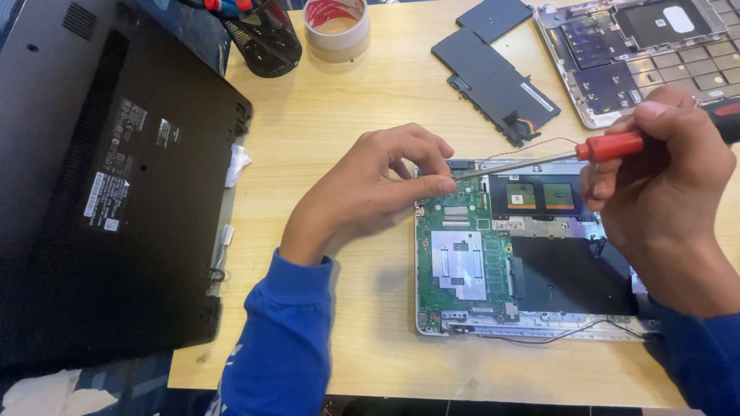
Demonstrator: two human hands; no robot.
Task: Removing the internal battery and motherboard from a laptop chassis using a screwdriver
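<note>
Fingers (432,185) of the left hand (370,189) pinch together at the screwdriver (539,158) tip, over the upper left corner of the green circuit board (459,254). The right hand (663,177) grips the red handle at centre right. The opened laptop (532,246) lies on the desk (347,100).

so it's a light wooden table (362,100), pale grain, pretty crowded. on the left a big black laptop bottom cover (116,192) hangs off the edge, with a black mesh pen cup (266,38) and a roll of tape (336,27) up top near it. middle right is an opened laptop base (524,254) with its green board showing, above that a flat black battery pack (501,81) beside a smaller black panel (493,17), and a silver keyboard shell (640,54) sits face down in the top right corner.
</note>
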